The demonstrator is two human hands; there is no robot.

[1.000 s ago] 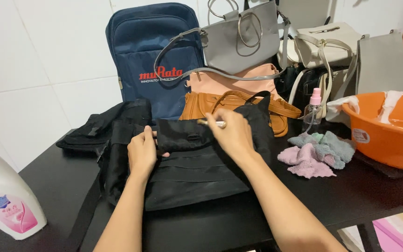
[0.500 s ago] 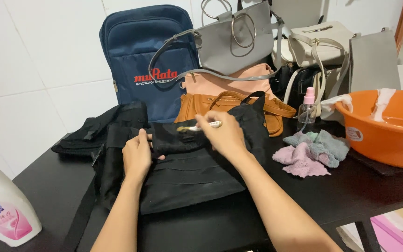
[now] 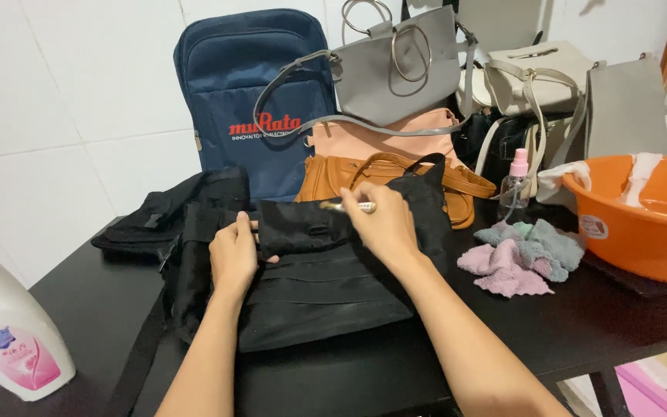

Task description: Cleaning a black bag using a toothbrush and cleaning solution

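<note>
Black table (image 3: 611, 324), set against a white tiled wall. Lying directly on it: a black bag (image 3: 318, 286) at the centre, a white bottle (image 3: 5, 332) at the left edge, pink and grey cloths (image 3: 523, 255), a small spray bottle (image 3: 516, 185), an orange basin (image 3: 646, 220) at right, and several handbags along the back.

Your two arms come into view from the bottom edge, and both are bare from the wrist down to where the picture cuts them off: no sleeve, cuff or glove shows on either. Your left hand (image 3: 233, 255) wears no ring, watch or bracelet that can be seen, and the wrist behind it is plain. Your right hand (image 3: 384, 224) is likewise unadorned, its wrist and forearm uncovered. Your fingernails are too small here to tell whether they are painted.
</note>
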